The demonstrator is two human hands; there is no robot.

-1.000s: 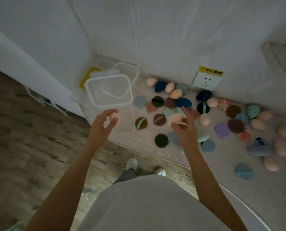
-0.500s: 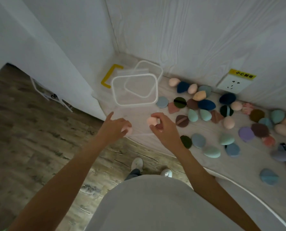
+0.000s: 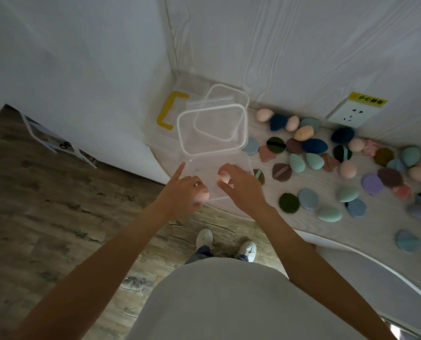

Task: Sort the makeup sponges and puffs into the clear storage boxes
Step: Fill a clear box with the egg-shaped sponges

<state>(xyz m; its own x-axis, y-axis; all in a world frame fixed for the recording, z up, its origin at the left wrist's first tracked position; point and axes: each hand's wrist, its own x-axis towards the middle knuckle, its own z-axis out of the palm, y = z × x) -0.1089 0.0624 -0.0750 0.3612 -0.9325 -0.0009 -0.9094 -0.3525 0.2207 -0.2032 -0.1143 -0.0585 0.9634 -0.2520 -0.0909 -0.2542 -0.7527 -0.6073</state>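
My left hand (image 3: pixel 183 192) holds a pink egg-shaped sponge (image 3: pixel 202 194) at the near-left edge of a clear storage box (image 3: pixel 243 163), index finger stretched out. My right hand (image 3: pixel 241 185) pinches a second pink sponge (image 3: pixel 223 178) over the same box. Two more clear boxes, a larger one (image 3: pixel 183 133) and a smaller one (image 3: pixel 243 95), stand stacked just behind it. Several sponges and flat puffs in blue, teal, peach, brown and purple lie spread over the tabletop to the right, such as a teal sponge (image 3: pixel 348 193) and a dark green puff (image 3: pixel 289 203).
A yellow handle (image 3: pixel 166 111) lies at the back left near the wall corner. A white wall socket with a yellow label (image 3: pixel 351 114) sits at the back right. The light tabletop (image 3: pixel 302 224) has a curved front edge; wood floor and my shoes (image 3: pixel 204 238) are below.
My right hand picked a pink sponge from the pile and carried it left over the near box. My left hand, still holding its sponge, lowered to the box's near edge. The view shifted left.
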